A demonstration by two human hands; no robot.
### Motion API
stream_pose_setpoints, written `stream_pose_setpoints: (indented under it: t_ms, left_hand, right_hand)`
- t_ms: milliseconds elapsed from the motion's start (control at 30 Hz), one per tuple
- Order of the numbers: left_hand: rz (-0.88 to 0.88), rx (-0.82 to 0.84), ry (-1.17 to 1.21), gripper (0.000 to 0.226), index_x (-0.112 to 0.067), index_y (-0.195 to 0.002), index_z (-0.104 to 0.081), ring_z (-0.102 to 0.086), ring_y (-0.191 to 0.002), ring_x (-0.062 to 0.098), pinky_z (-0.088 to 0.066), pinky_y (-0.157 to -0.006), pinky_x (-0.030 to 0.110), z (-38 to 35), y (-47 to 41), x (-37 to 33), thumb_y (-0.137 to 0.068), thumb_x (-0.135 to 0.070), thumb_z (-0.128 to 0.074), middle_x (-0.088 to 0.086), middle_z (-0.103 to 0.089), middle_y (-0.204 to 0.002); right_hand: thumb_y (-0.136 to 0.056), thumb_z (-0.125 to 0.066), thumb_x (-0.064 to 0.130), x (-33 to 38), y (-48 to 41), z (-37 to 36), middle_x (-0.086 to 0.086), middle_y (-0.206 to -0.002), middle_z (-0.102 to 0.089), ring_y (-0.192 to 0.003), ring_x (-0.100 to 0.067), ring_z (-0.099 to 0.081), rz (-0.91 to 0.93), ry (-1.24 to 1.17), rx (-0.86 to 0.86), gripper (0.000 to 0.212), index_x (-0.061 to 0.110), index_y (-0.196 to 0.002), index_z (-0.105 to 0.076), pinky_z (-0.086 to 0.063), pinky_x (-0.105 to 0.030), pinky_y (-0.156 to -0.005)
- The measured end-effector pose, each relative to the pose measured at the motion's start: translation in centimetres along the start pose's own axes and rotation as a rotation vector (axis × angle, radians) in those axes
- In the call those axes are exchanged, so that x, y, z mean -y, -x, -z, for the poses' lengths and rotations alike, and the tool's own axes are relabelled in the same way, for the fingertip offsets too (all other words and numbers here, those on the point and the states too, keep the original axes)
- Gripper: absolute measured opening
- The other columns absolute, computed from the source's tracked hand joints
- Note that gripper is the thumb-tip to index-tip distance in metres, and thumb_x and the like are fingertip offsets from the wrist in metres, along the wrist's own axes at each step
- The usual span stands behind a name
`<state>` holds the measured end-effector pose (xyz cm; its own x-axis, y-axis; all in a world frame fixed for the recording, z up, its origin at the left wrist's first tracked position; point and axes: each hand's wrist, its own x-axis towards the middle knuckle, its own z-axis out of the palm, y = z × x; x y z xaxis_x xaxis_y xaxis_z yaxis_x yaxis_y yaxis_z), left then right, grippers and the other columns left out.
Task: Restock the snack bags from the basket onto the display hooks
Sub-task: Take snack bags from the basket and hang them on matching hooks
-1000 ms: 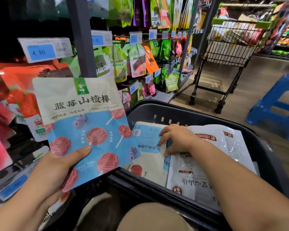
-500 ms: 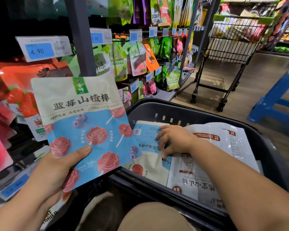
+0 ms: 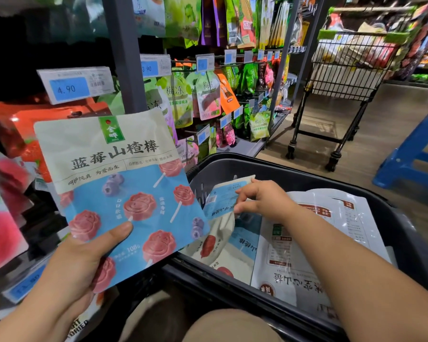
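My left hand (image 3: pixel 69 270) holds a blue-and-cream snack bag (image 3: pixel 119 188) upright by its lower left corner, in front of the display hooks. My right hand (image 3: pixel 265 201) reaches into the black basket (image 3: pixel 405 233) and pinches the top edge of a second blue-and-cream bag (image 3: pixel 221 202), which is lifted and bent above the others. More blue bags (image 3: pixel 237 250) and white bags with brown print (image 3: pixel 331 218) lie flat in the basket. Hooks with price tags (image 3: pixel 72 86) carry red, pink and green snack bags (image 3: pixel 181 95).
A grey shelf upright (image 3: pixel 126 58) stands just behind the held bag. A wire shopping cart (image 3: pixel 351 67) loaded with goods stands in the aisle at the back right. A blue plastic stool (image 3: pixel 415 154) sits on the wooden floor at the right.
My right hand went from resting flat on the bags in the basket to pinching one blue bag and lifting its top edge. My left hand keeps its bag steady.
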<state>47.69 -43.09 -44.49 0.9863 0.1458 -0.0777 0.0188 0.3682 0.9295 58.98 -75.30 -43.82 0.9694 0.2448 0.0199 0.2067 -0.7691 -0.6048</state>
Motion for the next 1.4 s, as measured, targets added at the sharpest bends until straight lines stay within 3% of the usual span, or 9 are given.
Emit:
stream_pose_setpoints:
  t_ms: [133,267,433,567,667,833,1000,1167,1400]
  left_hand:
    - [-0.046,-0.012,0.047,0.041,-0.011,-0.122,-0.066,-0.074,-0.092,0.024,-0.061,-0.072,0.042,0.0,0.1,-0.3,-0.082,-0.002,-0.06,0.007,-0.075,-0.109]
    - [-0.092,-0.023,0.071,0.047,-0.016,-0.127,-0.064,-0.071,-0.104,0.027,-0.055,-0.079,0.057,0.5,0.0,-0.6,-0.081,-0.007,-0.062,0.008,-0.072,-0.118]
    - [-0.071,-0.044,0.159,0.042,-0.024,-0.13,-0.063,-0.07,-0.106,0.027,-0.055,-0.078,0.058,1.5,-0.2,-0.2,-0.09,-0.009,-0.057,0.005,-0.071,-0.121]
    - [-0.11,-0.084,0.19,0.055,-0.029,-0.132,-0.061,-0.067,-0.111,0.031,-0.046,-0.087,0.067,1.4,0.3,-0.7,-0.079,-0.02,-0.071,0.004,-0.068,-0.127]
    - [-0.106,-0.106,0.132,0.084,-0.029,-0.129,-0.063,-0.065,-0.108,0.035,-0.037,-0.094,0.066,0.8,0.5,-0.9,-0.05,-0.038,-0.091,0.003,-0.071,-0.12]
    - [-0.135,-0.09,0.033,0.063,-0.017,-0.115,-0.071,-0.071,-0.102,0.032,-0.054,-0.085,0.057,0.0,0.5,-1.1,-0.054,-0.024,-0.086,0.008,-0.074,-0.111]
    - [-0.134,-0.053,0.008,0.099,-0.018,-0.117,-0.07,-0.068,-0.108,0.033,-0.042,-0.103,0.059,-0.3,0.5,-0.9,-0.026,-0.047,-0.098,0.009,-0.073,-0.115]
    - [-0.105,-0.025,0.011,0.052,-0.008,-0.118,-0.067,-0.072,-0.098,0.032,-0.06,-0.074,0.041,0.0,0.6,-1.0,-0.067,-0.008,-0.076,0.014,-0.073,-0.111]
    - [-0.106,-0.034,-0.002,0.048,-0.007,-0.116,-0.067,-0.073,-0.091,0.028,-0.061,-0.065,0.031,-0.1,0.8,-1.3,-0.069,0.004,-0.071,0.014,-0.074,-0.107]
  right_hand:
    - [-0.074,-0.085,0.032,0.3,0.5,1.4,0.005,-0.087,-0.075,-0.102,-0.016,-0.067,0.06,-0.085,-0.138,0.015,0.035,-0.065,-0.073,-0.047,-0.047,-0.101]
    - [-0.076,-0.083,0.023,0.2,0.8,2.4,0.001,-0.082,-0.074,-0.078,-0.014,-0.066,-0.006,-0.219,-0.219,0.013,0.026,-0.068,-0.074,-0.058,-0.048,-0.081]
    - [-0.086,-0.075,0.02,0.9,1.5,4.0,0.002,-0.07,-0.064,-0.068,-0.013,-0.061,-0.005,-0.292,-0.382,0.023,0.021,-0.065,-0.065,-0.053,-0.026,-0.054]
    - [-0.092,-0.068,0.018,1.0,1.6,5.1,0.008,-0.065,-0.062,-0.06,-0.006,-0.054,0.023,-0.394,-0.63,0.029,0.022,-0.065,-0.058,-0.044,-0.025,-0.059]
    - [-0.096,-0.063,0.026,0.8,1.5,5.5,-0.003,-0.074,-0.062,-0.067,-0.013,-0.055,-0.033,-0.469,-0.745,0.024,0.015,-0.074,-0.059,-0.046,-0.032,-0.063]
    - [-0.099,-0.057,0.033,-0.1,0.5,3.7,-0.001,-0.071,-0.056,-0.065,-0.014,-0.051,-0.127,-0.542,-0.706,0.027,0.014,-0.079,-0.056,-0.04,-0.03,-0.059]
    - [-0.102,-0.052,0.031,0.2,0.0,0.4,-0.001,-0.074,-0.057,-0.068,-0.013,-0.051,-0.159,-0.469,-0.595,0.026,0.016,-0.081,-0.052,-0.039,-0.019,-0.054]
    - [-0.104,-0.046,0.028,1.6,0.0,-1.7,0.0,-0.077,-0.056,-0.068,-0.007,-0.052,-0.145,-0.413,-0.564,0.022,0.011,-0.091,-0.051,-0.038,-0.009,-0.051]
    - [-0.094,-0.065,0.032,1.6,-0.2,-3.3,0.005,-0.094,-0.067,-0.085,-0.006,-0.065,-0.152,-0.467,-0.375,0.015,0.023,-0.097,-0.054,-0.049,-0.02,-0.065]
